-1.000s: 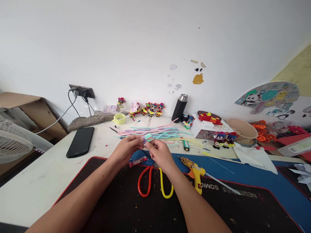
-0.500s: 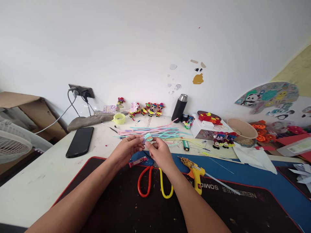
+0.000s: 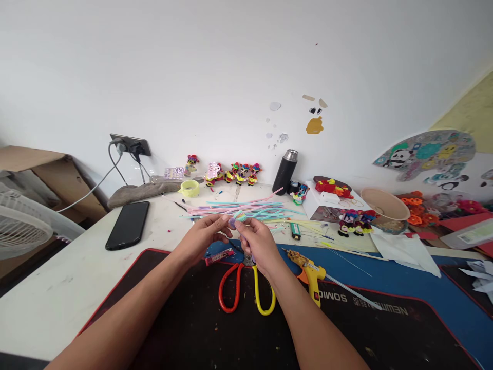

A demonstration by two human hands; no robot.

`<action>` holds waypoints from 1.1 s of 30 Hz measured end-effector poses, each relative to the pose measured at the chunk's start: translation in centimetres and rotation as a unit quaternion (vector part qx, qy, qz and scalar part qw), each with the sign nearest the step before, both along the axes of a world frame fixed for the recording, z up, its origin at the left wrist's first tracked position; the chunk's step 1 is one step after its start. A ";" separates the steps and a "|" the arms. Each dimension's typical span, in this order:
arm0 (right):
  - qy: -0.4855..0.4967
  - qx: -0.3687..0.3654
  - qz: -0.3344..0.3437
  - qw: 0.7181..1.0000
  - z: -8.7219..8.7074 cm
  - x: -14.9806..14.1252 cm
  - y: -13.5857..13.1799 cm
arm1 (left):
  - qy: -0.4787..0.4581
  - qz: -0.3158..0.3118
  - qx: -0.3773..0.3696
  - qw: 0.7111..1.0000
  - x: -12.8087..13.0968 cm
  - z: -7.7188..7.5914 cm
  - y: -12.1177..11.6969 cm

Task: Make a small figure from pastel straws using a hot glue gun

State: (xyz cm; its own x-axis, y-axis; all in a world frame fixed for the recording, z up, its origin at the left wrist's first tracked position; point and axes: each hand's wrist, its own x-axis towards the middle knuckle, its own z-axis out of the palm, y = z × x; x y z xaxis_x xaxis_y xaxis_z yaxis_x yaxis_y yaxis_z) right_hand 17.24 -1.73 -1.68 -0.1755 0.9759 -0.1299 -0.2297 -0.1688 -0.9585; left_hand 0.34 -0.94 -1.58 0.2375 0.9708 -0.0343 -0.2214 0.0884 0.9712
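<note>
A small fuzzy pipe-cleaner piece, purple at one end and mint green with some yellow at the other, is held up above the mat. My right hand is closed around it, thumb pressed on its near side. At its purple end, the thumb and forefinger of my left hand are pinched together; the other fingers are curled. Just below the hands lie scissors with one red and one yellow handle, their blades partly hidden. Behind the fingers spreads a pile of pink, mint and purple pipe cleaners.
A yellow glue gun lies on the black mat to the right. A phone rests at left. Along the wall are yellow tape, several small figures, a black flask and a white box.
The fuzzy piece has turned between my fingers, so its purple end shows more. My right hand has tilted slightly, uncovering the scissors' pivot. The things on the desk stay where they were.
</note>
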 end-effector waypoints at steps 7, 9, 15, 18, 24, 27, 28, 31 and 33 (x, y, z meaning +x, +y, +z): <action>-0.006 0.004 0.000 1.000 -0.1 -0.1 0.0 | 0.111 0.028 0.127 0.985 -0.1 -0.1 0.2; -0.004 0.003 0.001 1.000 -0.1 -0.1 0.0 | 0.131 0.038 0.158 0.978 0.0 -0.2 0.1; -0.010 -0.002 0.015 1.000 -0.1 0.0 -0.1 | 0.190 0.075 0.226 0.953 0.2 -0.6 -0.1; -0.012 -0.006 0.028 1.000 0.0 0.0 -0.1 | 0.205 0.097 0.232 0.946 0.1 -0.5 -0.1; -0.021 0.019 0.064 0.998 0.1 0.0 -0.3 | 0.210 0.125 0.205 0.948 -0.1 -0.5 0.1; -0.025 0.030 0.058 0.998 0.2 0.0 -0.3 | 0.203 0.127 0.187 0.953 -0.1 -0.6 0.2; -0.027 0.032 0.053 0.998 0.3 0.0 -0.3 | 0.197 0.126 0.180 0.955 -0.1 -0.6 0.2; -0.029 0.031 0.045 0.998 0.4 0.1 -0.3 | 0.187 0.123 0.162 0.961 -0.2 -0.6 0.2; -0.027 0.031 0.044 0.998 0.4 0.1 -0.3 | 0.190 0.124 0.161 0.960 -0.2 -0.6 0.3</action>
